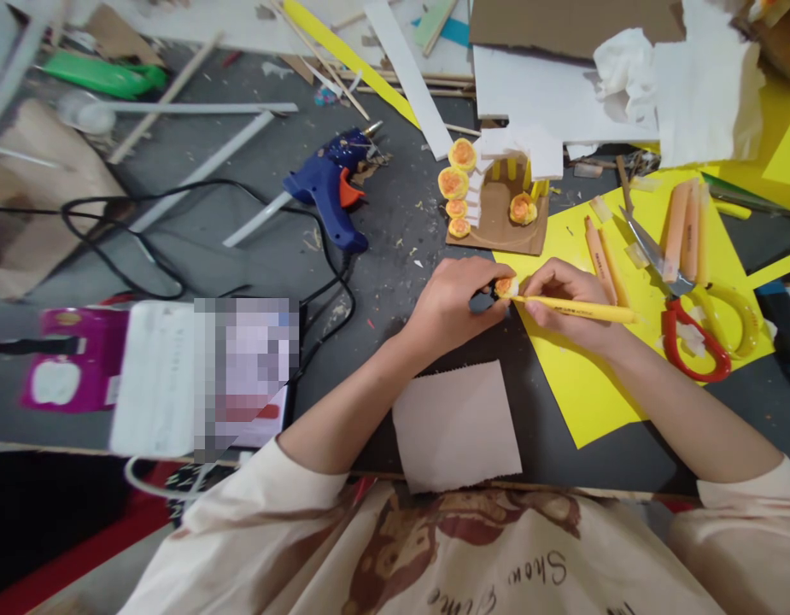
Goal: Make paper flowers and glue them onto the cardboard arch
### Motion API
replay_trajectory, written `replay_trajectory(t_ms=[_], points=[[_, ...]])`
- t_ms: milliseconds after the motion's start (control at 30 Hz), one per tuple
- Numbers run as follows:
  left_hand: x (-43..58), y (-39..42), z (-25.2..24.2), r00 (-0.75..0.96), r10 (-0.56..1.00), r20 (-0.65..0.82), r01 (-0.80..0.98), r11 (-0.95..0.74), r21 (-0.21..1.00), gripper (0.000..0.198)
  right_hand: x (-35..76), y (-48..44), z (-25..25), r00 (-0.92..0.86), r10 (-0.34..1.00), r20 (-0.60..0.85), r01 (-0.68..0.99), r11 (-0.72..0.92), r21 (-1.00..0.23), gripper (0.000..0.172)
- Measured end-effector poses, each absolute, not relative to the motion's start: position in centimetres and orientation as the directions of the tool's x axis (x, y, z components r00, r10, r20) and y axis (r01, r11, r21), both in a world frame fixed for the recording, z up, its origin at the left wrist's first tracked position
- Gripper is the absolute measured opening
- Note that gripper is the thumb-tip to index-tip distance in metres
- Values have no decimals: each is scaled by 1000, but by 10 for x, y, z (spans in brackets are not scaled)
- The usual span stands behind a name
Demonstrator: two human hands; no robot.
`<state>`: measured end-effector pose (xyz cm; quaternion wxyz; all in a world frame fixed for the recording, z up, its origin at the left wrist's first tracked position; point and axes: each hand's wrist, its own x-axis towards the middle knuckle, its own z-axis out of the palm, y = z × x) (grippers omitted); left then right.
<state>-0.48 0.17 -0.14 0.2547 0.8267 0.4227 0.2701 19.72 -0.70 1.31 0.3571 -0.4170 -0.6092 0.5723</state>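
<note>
Between the thumb and fingers of my left hand (455, 303) is a small round piece (506, 287), white at the edge and coloured orange and yellow. My right hand (570, 303) grips a yellow marker pen (583, 309), its tip end touching or very close to that piece. Just beyond my hands stands a small cardboard model (497, 235) with white steps and yellow posts. Similar orange-and-yellow round pieces (453, 183) line its left side, and one more round piece (523, 208) sits on its base.
A blue glue gun (327, 184) lies left of the model, its black cord looping leftward. Red-handled scissors (695, 342) and several orange markers (686, 226) lie on yellow sheets (567, 401). Sandpaper (459, 427) is near the table edge; a phone (257, 376) and white box (157, 376) are left.
</note>
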Motion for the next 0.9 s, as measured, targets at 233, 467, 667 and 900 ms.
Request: replay_trajectory(t_ms=[233,467,667,900], points=[[-4,2,1,490,846,211,581,-498,644,21,196,-6,14,-348,936,-58,164,0,-986,44],[-4,2,-1,495,836,238,570,-519,637,21,195,-6,15,-333,942,-50,156,3,-988,42],[-3,2,0,495,843,210,587,-503,635,21,195,-5,15,-334,942,-47,135,-1,-991,37],[-3,3,-1,503,837,215,581,-512,633,21,196,-5,15,-332,942,-48,142,0,-990,32]])
